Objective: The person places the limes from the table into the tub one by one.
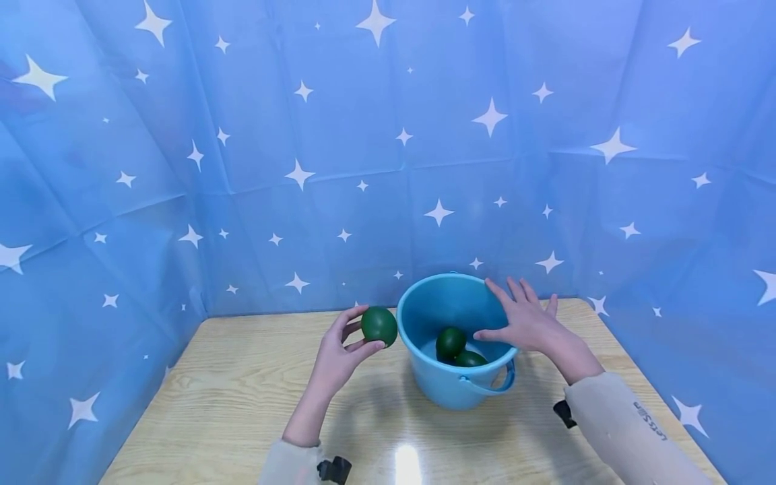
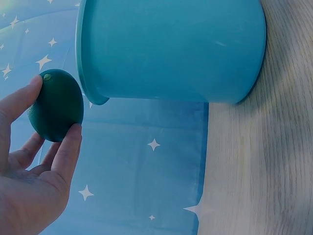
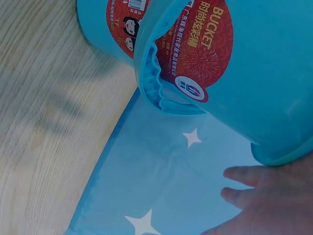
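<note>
My left hand pinches a dark green avocado between thumb and fingertips, just left of the bucket's rim. The left wrist view shows this avocado as a smooth oval with a pale stem spot. A light blue bucket stands upright on the table, with two more dark green avocados at its bottom. Over the bucket's right rim is my right hand, fingers spread and thumb reaching over the opening. In the right wrist view that hand is partly cut off; whether it touches the rim I cannot tell.
The bucket's blue handle hangs down on its front right side. A red label is stuck on the bucket's wall. Wood-grain table lies beneath, and a blue curtain with white stars encloses the back and sides.
</note>
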Demonstrator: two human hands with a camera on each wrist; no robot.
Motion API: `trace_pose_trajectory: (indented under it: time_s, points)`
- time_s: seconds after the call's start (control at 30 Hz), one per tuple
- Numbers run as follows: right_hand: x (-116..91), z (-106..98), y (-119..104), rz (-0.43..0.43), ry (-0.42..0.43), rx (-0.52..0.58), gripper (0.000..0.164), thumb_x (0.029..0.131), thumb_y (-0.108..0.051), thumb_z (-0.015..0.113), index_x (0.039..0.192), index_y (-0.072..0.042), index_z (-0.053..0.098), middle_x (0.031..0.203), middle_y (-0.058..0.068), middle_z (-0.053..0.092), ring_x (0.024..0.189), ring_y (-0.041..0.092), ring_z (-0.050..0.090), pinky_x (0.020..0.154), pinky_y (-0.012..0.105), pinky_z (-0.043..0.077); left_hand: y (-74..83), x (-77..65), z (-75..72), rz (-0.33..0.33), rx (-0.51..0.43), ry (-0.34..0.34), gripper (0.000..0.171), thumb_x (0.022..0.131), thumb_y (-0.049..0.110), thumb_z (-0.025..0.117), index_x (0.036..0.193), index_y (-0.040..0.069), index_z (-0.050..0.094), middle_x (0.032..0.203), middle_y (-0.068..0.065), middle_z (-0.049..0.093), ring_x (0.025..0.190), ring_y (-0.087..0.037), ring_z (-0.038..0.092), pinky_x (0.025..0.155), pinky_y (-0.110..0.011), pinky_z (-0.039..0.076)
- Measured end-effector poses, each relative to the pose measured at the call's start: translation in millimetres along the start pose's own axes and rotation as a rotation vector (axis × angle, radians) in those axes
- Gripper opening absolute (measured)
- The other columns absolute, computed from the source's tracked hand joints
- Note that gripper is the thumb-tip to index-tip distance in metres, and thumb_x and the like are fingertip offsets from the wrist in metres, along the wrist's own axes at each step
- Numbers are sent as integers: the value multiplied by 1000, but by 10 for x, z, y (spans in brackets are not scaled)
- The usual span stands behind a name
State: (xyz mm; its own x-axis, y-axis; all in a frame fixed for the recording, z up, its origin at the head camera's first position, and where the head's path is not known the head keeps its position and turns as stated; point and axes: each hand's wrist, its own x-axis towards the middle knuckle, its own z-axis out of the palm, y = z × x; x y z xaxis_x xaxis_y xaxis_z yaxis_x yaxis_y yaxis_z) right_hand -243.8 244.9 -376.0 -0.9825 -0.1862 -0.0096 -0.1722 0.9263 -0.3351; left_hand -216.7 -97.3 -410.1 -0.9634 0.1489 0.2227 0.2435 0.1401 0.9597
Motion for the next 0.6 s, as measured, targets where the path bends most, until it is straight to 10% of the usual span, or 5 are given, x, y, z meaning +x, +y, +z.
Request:
trace_pose_trajectory:
  time_s: [0.6]
  points:
    - [16, 4, -1, -10, -1, 18, 112, 77, -67, 72, 160, -14, 18, 161, 34, 10, 146, 58, 4, 104, 88, -2, 53, 12, 46, 23, -3, -28, 64, 83, 12, 81, 140, 13, 53, 148, -10, 48, 130, -34, 54, 94, -31, 59]
